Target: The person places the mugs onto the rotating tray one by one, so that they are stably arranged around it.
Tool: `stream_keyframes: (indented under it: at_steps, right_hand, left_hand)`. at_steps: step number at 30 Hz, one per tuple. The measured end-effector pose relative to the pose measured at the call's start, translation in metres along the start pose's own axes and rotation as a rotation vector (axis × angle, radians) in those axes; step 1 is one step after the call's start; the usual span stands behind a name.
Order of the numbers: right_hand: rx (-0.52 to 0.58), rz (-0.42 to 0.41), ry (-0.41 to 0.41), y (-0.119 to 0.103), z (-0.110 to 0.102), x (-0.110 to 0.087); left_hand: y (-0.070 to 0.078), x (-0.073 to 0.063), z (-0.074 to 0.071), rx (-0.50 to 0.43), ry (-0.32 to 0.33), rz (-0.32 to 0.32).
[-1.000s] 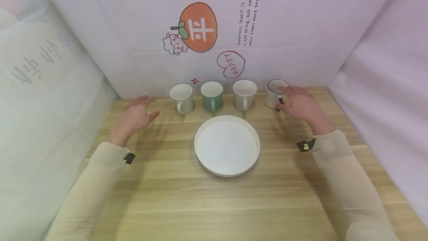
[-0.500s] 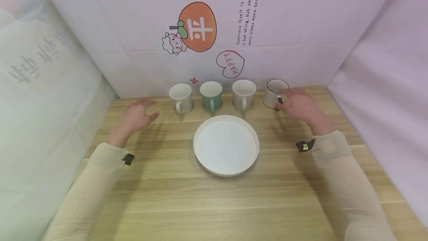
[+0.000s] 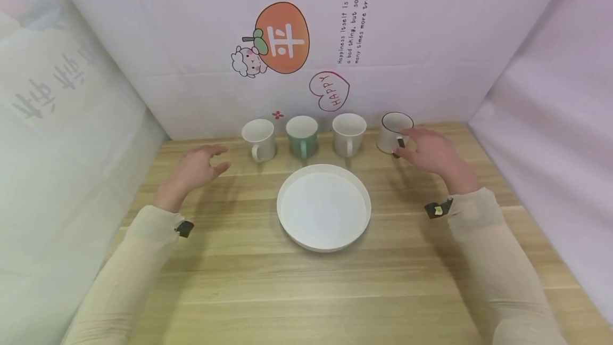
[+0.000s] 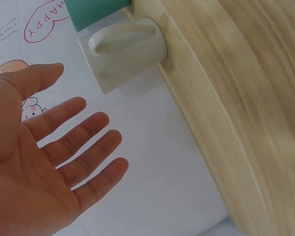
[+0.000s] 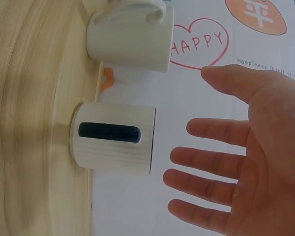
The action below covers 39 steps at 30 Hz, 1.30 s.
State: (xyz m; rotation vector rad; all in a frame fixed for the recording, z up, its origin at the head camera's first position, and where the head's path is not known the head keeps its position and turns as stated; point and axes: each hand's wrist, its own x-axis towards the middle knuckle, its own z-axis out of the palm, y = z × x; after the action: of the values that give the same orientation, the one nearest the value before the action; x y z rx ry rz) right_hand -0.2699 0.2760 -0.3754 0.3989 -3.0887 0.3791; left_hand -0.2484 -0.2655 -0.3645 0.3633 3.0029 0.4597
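Observation:
Along the back of the table stand a white mug [image 3: 262, 142] at the left, a green mug [image 3: 306, 140], another white mug [image 3: 346, 140] and a dark-rimmed white mug [image 3: 387, 140] with a black handle [image 5: 109, 132]. My left hand [image 3: 197, 168] hovers left of the leftmost white mug, fingers spread and holding nothing. In the left wrist view a gap separates its fingertips from that mug [image 4: 130, 56]. My right hand [image 3: 428, 153] is by the dark-rimmed mug, partly overlapping it in the head view. The right wrist view shows its relaxed fingers apart from that mug [image 5: 113, 157].
A round white tray [image 3: 324, 212] lies in front of the mugs, mid-table. Behind them rises a white printed cloth [image 3: 407, 31], and more white cloth hangs at both sides of the wooden table [image 3: 306, 297].
The mugs and tray stay in place. My left hand's fingers have shifted very slightly; my right hand is nearly still beside the dark-rimmed mug.

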Motion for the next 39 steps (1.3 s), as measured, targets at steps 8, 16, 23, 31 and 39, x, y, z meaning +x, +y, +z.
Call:
stream_keyframes:
  at_steps: [8,16,23,31,39]
  right_hand:
    - [0.009,0.016,-0.015,0.001,-0.001,-0.004]
    - [0.016,0.018,-0.002,0.001,0.002,-0.005]
    - [0.052,0.023,0.008,0.002,0.003,-0.007]
    - [0.088,0.044,0.014,0.007,0.007,-0.007]
    - [0.125,0.067,0.012,0.01,0.01,-0.007]
  left_hand:
    - [0.0,0.0,0.003,-0.011,-0.018,0.02]
    - [0.006,-0.004,0.002,-0.04,-0.047,0.017]
    - [0.006,-0.005,0.006,-0.091,-0.066,0.016]
    - [0.008,-0.003,0.013,-0.136,-0.056,0.046]
    - [0.011,-0.004,0.022,-0.184,-0.051,0.091]
